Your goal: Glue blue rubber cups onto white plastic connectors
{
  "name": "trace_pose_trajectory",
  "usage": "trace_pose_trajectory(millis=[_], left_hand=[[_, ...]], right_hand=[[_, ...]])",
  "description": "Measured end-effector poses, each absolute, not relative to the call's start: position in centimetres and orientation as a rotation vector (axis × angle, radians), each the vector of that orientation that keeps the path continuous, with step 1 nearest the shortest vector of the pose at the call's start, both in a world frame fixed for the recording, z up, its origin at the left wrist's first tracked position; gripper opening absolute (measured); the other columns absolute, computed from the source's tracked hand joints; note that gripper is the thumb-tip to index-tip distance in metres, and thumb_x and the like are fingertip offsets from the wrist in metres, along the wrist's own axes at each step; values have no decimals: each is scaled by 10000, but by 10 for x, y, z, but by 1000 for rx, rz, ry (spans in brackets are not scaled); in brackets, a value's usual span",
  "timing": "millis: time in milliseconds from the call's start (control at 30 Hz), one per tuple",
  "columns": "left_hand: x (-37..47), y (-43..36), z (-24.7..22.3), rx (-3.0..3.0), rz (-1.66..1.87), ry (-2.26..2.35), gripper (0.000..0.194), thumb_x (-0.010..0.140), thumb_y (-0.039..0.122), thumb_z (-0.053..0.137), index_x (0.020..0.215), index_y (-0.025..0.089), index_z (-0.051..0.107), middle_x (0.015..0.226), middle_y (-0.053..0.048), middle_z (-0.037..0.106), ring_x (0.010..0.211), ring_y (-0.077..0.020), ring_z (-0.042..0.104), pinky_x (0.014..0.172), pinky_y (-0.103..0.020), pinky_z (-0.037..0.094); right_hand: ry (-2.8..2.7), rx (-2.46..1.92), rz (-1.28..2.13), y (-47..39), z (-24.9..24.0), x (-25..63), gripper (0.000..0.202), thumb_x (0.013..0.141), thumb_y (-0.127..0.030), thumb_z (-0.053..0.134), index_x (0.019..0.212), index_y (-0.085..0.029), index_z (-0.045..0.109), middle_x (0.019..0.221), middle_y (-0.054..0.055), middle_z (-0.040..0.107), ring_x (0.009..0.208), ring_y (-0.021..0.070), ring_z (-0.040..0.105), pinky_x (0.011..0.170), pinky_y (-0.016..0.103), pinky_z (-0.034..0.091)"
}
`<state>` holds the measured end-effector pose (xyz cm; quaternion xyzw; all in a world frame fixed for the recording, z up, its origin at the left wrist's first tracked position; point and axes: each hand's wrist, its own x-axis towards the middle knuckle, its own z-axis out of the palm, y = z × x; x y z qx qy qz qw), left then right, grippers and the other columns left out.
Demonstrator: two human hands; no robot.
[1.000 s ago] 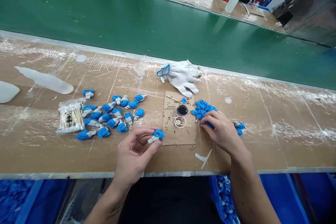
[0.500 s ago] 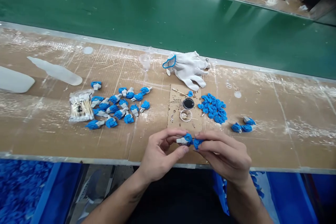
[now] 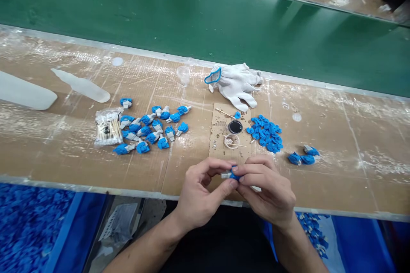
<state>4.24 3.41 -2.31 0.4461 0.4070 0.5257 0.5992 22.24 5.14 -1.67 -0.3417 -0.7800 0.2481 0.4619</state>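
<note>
A worker's left hand and right hand pinch a small blue-and-grey plastic piece between fingertips over the brown cardboard-covered bench; seemingly light and stiff, it probably grips best by its grey stem.

Two hands, the left and the right, hold one blue and grey piece by the counter's near edge. Three more pieces sit to the right, and about seventeen to the left. One heap of blue bits, too piled up to count, is beside the cardboard's right edge. On the cardboard are one loose bit, two small round dishes and two thin sticks.
</note>
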Motion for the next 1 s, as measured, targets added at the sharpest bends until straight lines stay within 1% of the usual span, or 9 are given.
trace_pose_trajectory(millis=[67, 133, 233, 333, 500, 567, 733, 867, 1000], left_hand=[[42, 33, -22, 1047, 1257, 941, 212, 870, 121, 774, 1041, 241, 742, 1086, -48, 817, 1040, -189, 780, 928, -261, 626], [41, 32, -21, 1128, 1326, 941, 231, 854, 103, 786, 1036, 237, 740, 1108, -64, 813, 1057, -215, 780, 918, -293, 641], [38, 29, -22, 1384, 1426, 922, 323, 829, 72, 803, 1077, 270, 742, 1133, -58, 811, 1013, -224, 792, 899, -337, 660], [37, 25, -24, 1629, 1520, 887, 400, 848, 79, 785, 1166, 314, 727, 1108, -37, 818, 924, -215, 807, 899, -376, 671], [37, 17, -28, 1698, 1528, 888, 458, 866, 57, 746, 1214, 354, 720, 1199, -41, 759, 966, -229, 801, 873, -370, 687], [38, 17, -26, 1666, 1506, 914, 435, 868, 30, 727, 1173, 341, 732, 1222, -46, 694, 1006, -222, 788, 823, -316, 691], [41, 23, -18, 1620, 1444, 757, 315, 895, 41, 681, 1146, 230, 710, 1060, -48, 600, 824, -126, 736, 716, -221, 655], [35, 27, -20, 1675, 1390, 724, 402, 888, 132, 682, 1283, 197, 649, 1150, -131, 666, 1029, -241, 730, 887, -367, 653], [2, 44, -30, 1733, 1503, 1156, 429, 887, 86, 663, 1287, 240, 641, 1139, -107, 710, 1180, -270, 656, 988, -429, 588]], right_hand=[[-1812, -856, 758, 47, -18, 224, 436, 869, -128, 745, 1268, -275, 646, 1164, 85, 762, 1025, 242, 737, 843, 407, 619], [-1695, -911, 929, 42, -18, 224, 547, 905, -371, 757, 1413, -263, 583, 1310, 139, 680, 1114, 271, 695, 837, 405, 627], [-1643, -955, 1128, 39, -15, 220, 616, 887, -554, 740, 1428, -290, 608, 1291, 116, 698, 1101, 250, 699, 890, 373, 629], [-1575, -877, 1259, 39, -10, 214, 509, 878, -481, 776, 1362, -366, 668, 1147, 51, 780, 1076, 218, 732, 943, 351, 626], [-1470, -802, 1323, 41, -8, 210, 486, 851, -502, 792, 1309, -362, 708, 1127, 60, 804, 1064, 232, 752, 929, 372, 641], [-1468, -806, 1262, 40, -8, 209, 405, 875, -493, 773, 1248, -343, 735, 1142, 64, 799, 1080, 237, 744, 943, 384, 633], [-1503, -880, 1056, 35, -7, 205, 311, 915, -497, 728, 1124, -267, 743, 1011, 76, 801, 954, 240, 746, 848, 373, 640], [-1630, -1034, 837, 30, -9, 225, 257, 915, -346, 748, 1150, -244, 739, 1021, 81, 790, 922, 237, 762, 764, 309, 643], [-1651, -1301, 574, 22, -30, 279, 282, 874, -255, 774, 1155, -257, 753, 1014, 44, 804, 869, 214, 774, 760, 258, 636]])
